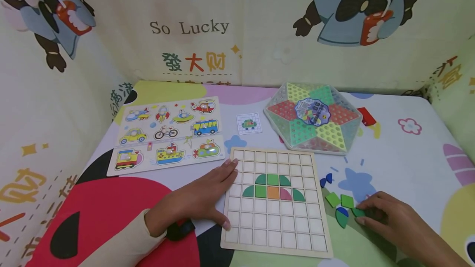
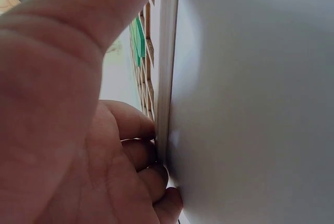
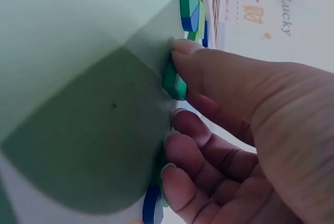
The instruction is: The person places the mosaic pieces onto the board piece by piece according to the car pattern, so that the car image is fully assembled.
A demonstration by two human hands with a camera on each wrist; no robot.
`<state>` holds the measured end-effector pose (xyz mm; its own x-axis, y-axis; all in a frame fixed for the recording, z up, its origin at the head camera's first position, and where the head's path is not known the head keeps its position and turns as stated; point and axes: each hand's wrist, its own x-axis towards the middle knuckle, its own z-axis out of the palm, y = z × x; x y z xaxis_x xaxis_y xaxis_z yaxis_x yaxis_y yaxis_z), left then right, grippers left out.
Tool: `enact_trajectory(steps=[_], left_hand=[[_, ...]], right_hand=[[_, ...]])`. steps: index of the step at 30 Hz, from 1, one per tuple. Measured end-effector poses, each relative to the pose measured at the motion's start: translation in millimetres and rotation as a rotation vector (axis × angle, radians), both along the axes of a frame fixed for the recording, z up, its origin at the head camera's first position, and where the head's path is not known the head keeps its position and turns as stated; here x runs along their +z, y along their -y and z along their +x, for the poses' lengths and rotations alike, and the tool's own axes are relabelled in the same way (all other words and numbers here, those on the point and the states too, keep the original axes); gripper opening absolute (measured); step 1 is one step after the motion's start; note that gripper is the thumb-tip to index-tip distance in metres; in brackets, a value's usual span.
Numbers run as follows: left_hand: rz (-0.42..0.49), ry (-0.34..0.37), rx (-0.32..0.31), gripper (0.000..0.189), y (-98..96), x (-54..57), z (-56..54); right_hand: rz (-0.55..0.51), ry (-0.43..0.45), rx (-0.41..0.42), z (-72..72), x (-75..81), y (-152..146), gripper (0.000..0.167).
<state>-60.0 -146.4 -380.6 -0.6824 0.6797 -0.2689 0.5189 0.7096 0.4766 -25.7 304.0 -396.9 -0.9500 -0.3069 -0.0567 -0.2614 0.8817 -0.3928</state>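
Observation:
A wooden grid board (image 1: 274, 234) lies on the table, with green, orange and pink pieces filling a group of cells in its middle rows. My left hand (image 1: 202, 195) rests along the board's left side, thumb and fingers spread; in the left wrist view, its fingertips touch the board's edge (image 2: 166, 72). To the right, my right hand (image 1: 393, 217) pinches a dark green quarter-circle piece (image 3: 175, 83) between thumb and index finger, low over the tabletop. Close by lie two light green squares (image 1: 346, 201), a green-and-blue pair of pieces (image 1: 342, 218) and small blue pieces (image 1: 326, 179).
Behind the board sit a small pattern card (image 1: 249, 124) and a hexagonal box (image 1: 313, 145) with a star-shaped game board. A vehicle peg puzzle (image 1: 148, 166) lies at the back left. Printed cloth curtains (image 1: 259, 19) enclose the table's back and sides.

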Motion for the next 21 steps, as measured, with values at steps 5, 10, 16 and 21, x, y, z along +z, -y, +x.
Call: enact_trajectory(steps=[5, 10, 16, 21], left_hand=[[-0.003, 0.005, 0.002, 0.12, 0.0, -0.3, -0.7], [0.002, -0.002, 0.0, 0.12, 0.0, 0.8, -0.3], [0.006, 0.005, 0.006, 0.118, -0.1, 2.5, 0.3], [0.004, 0.008, 0.008, 0.118, -0.3, 3.0, 0.7]], right_hand=[[0.023, 0.018, -0.03, 0.0, 1.3, 2.2, 0.026], [0.023, 0.025, -0.077, 0.0, 3.4, 5.2, 0.027], [0.001, 0.143, -0.132, -3.3, 6.0, 8.5, 0.028], [-0.033, 0.104, -0.088, -3.2, 4.7, 9.8, 0.025]])
